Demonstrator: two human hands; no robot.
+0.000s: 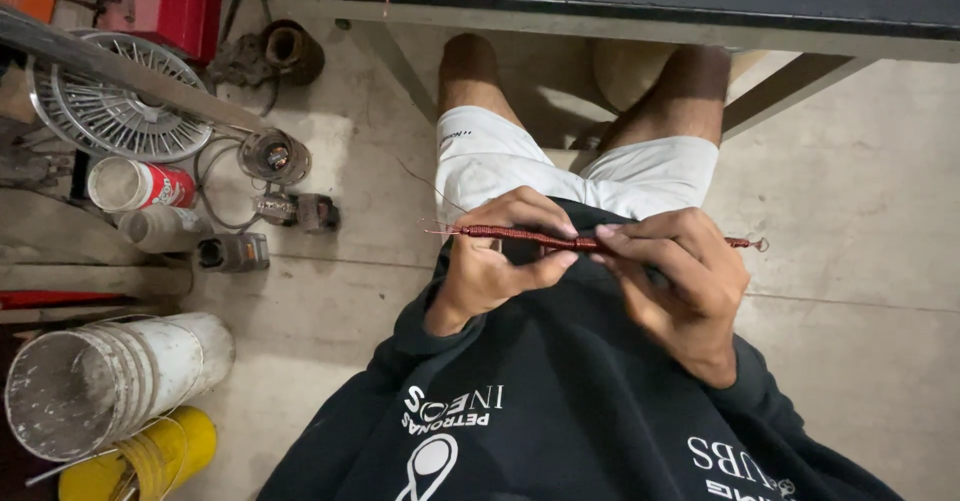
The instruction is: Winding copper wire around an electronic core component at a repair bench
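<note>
While the copper wire coil [520,234] lies crosswise over the lap, the left hand [495,261] and right hand [680,271] both pinch it near mid-length.

The concrete floor [860,161] carries clutter on its left: a wire fan guard [120,106] far off, a red-and-white can [140,186] lying near it, and nearest, a white bucket [110,381] beside a yellow bucket [160,456].

Wire-wound rod [520,235] lies crosswise between left hand [495,261] and right hand [680,271] (above lap).
</note>
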